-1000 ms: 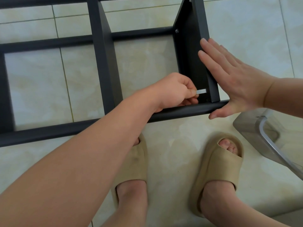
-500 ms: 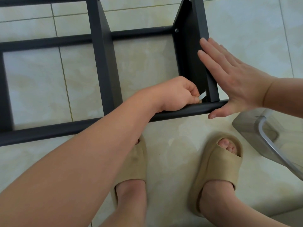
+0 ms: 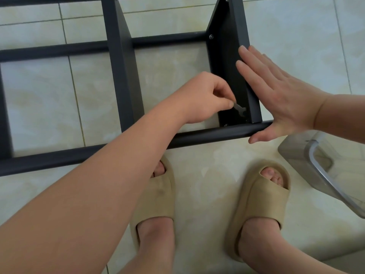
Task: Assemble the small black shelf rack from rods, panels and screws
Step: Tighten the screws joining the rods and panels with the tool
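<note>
Head view: the black rack [image 3: 118, 56] lies on the floor, across the upper frame. The left hand [image 3: 205, 97] pinches a small flat wrench [image 3: 240, 110]. The wrench slants down-right from the fingers [image 3: 229, 103], its head just above the corner screw [image 3: 225, 125] in the end panel [image 3: 223, 66]. The right hand [image 3: 276, 95] presses flat, fingers straight, on that panel's outer side.

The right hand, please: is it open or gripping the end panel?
Open: the right hand lays straight fingers flat against the end panel.

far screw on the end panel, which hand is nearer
Right. The right hand reaches up just below-right of the screw; the left hand pinches a wrench lower down.
</note>
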Motion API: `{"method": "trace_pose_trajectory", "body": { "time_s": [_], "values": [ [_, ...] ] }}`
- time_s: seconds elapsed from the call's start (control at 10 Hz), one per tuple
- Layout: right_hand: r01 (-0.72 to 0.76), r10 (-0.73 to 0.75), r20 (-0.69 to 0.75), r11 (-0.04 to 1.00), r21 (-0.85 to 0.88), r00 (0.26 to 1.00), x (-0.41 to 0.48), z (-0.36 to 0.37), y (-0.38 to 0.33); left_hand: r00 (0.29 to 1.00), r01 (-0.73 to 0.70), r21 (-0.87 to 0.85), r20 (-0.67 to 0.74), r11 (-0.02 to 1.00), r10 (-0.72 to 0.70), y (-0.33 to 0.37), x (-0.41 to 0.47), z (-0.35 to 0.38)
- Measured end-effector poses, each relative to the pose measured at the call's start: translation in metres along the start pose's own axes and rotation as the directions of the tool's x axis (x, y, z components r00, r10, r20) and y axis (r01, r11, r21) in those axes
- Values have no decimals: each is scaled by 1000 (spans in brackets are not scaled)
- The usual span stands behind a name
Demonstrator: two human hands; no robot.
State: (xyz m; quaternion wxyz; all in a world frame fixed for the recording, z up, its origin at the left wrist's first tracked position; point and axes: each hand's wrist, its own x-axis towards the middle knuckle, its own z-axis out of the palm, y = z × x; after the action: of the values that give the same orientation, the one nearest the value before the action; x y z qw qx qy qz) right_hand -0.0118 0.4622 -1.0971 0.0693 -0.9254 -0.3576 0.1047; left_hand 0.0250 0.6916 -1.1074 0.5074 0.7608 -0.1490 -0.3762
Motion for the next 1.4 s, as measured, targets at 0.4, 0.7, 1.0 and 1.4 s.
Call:
{"method": "trace_pose_trajectory", "body": {
  "time_s": [0.4,0.7,1.0,1.4],
  "values": [
    [14,-14,-17,1000,-14,1000,0,2,3,905,338,-605,0,721,-425,7,8,28],
    [16,-16,-20,1000,-14,1000,-1,2,3,925,242,-673,-58,699,-377,10,8,30],
    [20,-20,-24,1000,-12,1000,-1,2,3,933,237,-683,-38,691,-357,11,8,30],
    [19,-19,-24,1000,-7,1000,0,2,3,943,245,-699,12,672,-332,8,9,31]
  ]
}}
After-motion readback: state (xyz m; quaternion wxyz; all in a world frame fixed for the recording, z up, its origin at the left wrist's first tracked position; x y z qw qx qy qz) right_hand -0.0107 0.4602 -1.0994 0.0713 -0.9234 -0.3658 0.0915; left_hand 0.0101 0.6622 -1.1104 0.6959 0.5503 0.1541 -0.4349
